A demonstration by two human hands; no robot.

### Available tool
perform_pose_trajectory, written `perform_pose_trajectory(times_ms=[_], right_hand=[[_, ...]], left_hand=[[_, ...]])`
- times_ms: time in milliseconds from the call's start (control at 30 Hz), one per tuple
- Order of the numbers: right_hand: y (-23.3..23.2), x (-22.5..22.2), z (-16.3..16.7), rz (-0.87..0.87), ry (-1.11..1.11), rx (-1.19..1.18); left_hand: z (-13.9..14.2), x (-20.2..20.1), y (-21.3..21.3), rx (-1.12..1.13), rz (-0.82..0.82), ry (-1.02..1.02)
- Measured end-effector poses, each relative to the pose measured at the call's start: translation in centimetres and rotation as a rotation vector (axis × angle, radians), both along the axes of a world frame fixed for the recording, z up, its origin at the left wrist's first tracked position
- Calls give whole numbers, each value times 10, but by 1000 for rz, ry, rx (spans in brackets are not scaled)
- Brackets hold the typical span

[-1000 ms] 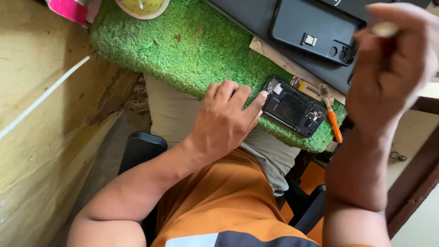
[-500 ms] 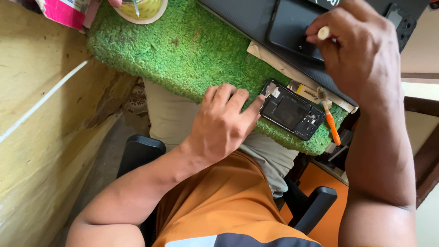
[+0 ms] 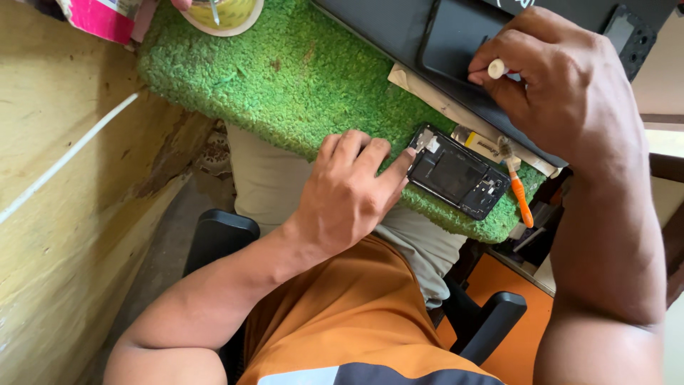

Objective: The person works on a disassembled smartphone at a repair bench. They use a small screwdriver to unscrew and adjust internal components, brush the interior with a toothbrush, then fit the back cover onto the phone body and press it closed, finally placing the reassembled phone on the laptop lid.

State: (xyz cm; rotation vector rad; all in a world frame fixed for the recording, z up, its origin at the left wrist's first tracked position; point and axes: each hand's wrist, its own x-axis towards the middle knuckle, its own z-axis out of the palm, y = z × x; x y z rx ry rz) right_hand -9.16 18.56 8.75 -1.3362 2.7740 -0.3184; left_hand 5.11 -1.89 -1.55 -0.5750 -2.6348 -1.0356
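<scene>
Yellow cup (image 3: 226, 16) holds thin metal tool (image 3: 214, 11).

At the top edge of the frame a yellow cup (image 3: 222, 14) and a pink package (image 3: 96, 18) are cut off. The right hand (image 3: 563, 85) covers most of a small white-tipped tool (image 3: 496, 69); its shaft is hidden. The dark panel (image 3: 399, 28) runs out of frame at upper right.
</scene>
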Motion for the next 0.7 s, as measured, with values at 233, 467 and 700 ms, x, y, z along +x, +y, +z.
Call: perform_pose_trajectory(times_ms=[233,467,700], right_hand=[[-6,-7,4,-24,13,193],[10,-8,-11,-108,-43,118],[17,-6,-12,-19,38,4]], left_hand=[[0,0,0,-8,0,16],[-2,0,1,-2,23,26],[-3,0,2,-11,20,29]])
